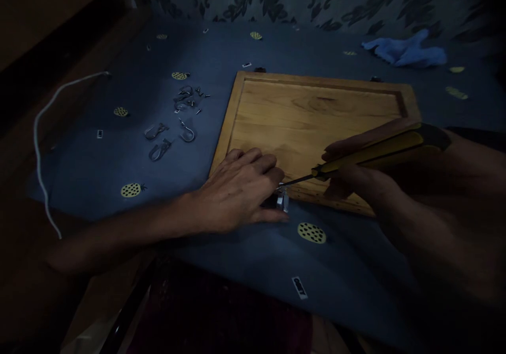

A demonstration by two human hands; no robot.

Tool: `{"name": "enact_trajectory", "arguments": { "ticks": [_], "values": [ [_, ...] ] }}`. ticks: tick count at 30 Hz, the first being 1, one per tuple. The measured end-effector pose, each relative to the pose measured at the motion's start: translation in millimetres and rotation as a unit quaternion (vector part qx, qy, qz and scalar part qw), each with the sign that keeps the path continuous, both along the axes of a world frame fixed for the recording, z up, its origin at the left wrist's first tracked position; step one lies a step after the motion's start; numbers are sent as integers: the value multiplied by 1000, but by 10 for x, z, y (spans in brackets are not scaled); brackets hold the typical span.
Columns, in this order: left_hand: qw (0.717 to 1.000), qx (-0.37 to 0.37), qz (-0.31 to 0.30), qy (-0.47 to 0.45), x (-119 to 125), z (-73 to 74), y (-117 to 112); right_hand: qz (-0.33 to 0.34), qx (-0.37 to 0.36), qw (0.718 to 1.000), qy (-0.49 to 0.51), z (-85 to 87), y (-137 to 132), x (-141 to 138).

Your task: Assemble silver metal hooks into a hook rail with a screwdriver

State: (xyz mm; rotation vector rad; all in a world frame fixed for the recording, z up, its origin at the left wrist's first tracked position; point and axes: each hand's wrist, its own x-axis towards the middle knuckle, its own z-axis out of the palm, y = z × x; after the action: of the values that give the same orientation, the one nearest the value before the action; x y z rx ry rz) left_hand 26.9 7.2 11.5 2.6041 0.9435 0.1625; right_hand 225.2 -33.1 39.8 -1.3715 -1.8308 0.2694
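A wooden cutting board (304, 117) lies flat on the table. My left hand (241, 188) rests over its front edge with fingers curled and thumb below, gripping a small shiny metal hook (283, 201) against that edge; most of the hook is hidden. In my right hand (379, 180) is a screwdriver (375, 151) with a yellow and black handle, held at a low slant. Its dark shaft points left, and the tip meets the top of the hook beside my left fingers. Whether the tip sits in a screw head is too dark to tell.
Left of the board lie loose metal hooks (160, 149) and several small screws (198, 91). A blue cloth (407, 50) is crumpled at the back right. A white cable (36, 133) hangs along the left side. The blue tablecloth (237, 269) has a pineapple print.
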Motion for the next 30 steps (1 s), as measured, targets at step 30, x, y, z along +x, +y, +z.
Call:
{"name": "enact_trajectory", "arguments": {
  "ticks": [30],
  "values": [
    [1000,10,3,1,3,-5,1,-46,98,993,44,-293,56,64]
  ]
}}
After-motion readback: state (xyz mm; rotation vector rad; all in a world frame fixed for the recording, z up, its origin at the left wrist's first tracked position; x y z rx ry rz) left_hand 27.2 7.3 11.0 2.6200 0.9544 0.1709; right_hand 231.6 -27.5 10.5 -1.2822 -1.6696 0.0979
